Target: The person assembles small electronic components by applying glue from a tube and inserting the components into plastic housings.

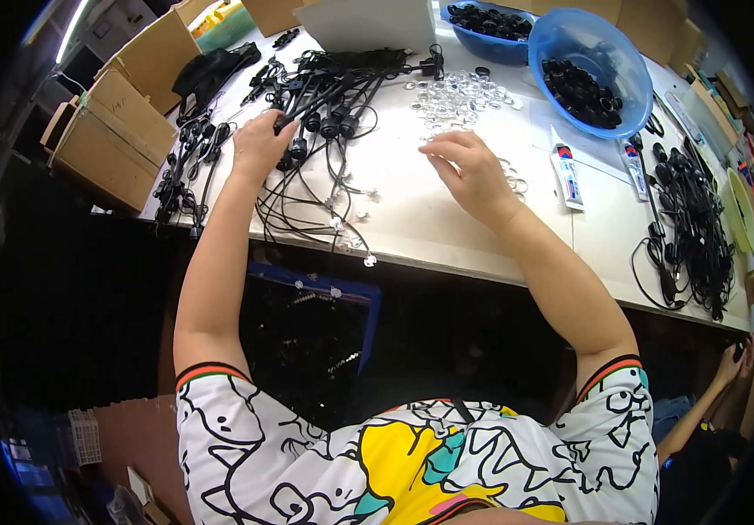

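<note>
My left hand is closed round a black rod-like part at the edge of a pile of black corded parts. Their thin cables trail toward the table's front edge, with small whitish pieces at the ends. My right hand hovers right of the pile, thumb and forefinger drawn together in a pinch. Anything between those fingertips is too small to make out. Just beyond it lie many small clear round discs, and several clear rings lie beside its wrist.
Blue bowls of black ring-shaped parts stand at the back right. Two glue tubes lie right of my hand. More black corded parts cover the right end. Cardboard boxes flank the left side. Another person's hand shows at lower right.
</note>
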Action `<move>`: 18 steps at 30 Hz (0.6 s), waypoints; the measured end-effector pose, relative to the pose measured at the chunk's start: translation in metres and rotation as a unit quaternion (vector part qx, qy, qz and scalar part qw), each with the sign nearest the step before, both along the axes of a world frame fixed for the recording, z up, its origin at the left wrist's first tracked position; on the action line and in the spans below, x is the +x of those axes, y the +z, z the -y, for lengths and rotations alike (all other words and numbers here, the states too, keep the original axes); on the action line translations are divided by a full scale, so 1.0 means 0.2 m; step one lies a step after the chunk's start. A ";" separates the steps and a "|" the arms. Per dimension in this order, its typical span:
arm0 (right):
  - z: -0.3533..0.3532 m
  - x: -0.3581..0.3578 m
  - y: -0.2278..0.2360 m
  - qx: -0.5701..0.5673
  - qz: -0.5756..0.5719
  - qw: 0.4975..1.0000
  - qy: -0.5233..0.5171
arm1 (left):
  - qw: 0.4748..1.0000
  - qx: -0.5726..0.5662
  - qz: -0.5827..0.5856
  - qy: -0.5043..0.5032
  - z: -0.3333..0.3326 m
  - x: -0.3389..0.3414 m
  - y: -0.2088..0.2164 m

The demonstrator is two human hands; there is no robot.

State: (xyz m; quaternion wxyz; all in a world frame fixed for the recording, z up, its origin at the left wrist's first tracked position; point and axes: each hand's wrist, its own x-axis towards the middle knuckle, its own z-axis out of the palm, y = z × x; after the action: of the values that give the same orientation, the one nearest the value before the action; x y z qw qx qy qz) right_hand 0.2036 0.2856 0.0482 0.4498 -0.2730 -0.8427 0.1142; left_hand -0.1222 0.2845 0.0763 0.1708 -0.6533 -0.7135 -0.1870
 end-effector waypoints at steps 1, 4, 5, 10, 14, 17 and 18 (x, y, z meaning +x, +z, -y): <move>-0.01 0.00 -0.01 -0.001 -0.001 1.000 0.002 | 0.999 -0.007 0.044 -0.016 0.02 0.05 0.04; -0.04 0.06 -0.02 -0.102 -0.039 0.994 -0.004 | 0.998 -0.023 0.055 0.029 0.04 0.04 0.05; -0.04 0.07 -0.03 -0.106 -0.037 0.994 -0.003 | 0.995 -0.041 0.044 0.075 0.02 0.02 0.05; -0.04 0.07 0.00 -0.110 -0.026 0.994 0.001 | 0.992 0.063 -0.095 0.055 -0.04 -0.05 -0.02; -0.05 0.07 0.01 -0.082 -0.005 0.997 0.004 | 0.988 -0.094 -0.083 0.087 -0.15 0.10 -0.07; -0.06 0.08 0.00 -0.089 -0.012 0.996 0.005 | 0.989 -0.070 -0.111 0.065 -0.22 0.06 -0.13; -0.06 0.08 0.01 -0.099 -0.015 0.995 0.010 | 0.991 -0.113 -0.019 0.066 -0.24 0.05 -0.09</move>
State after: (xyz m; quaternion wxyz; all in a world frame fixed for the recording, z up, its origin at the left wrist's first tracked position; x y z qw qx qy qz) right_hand 0.2196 0.2985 0.0496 0.4323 -0.3065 -0.8227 0.2058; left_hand -0.1124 0.3317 0.0576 0.1217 -0.6231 -0.7683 -0.0814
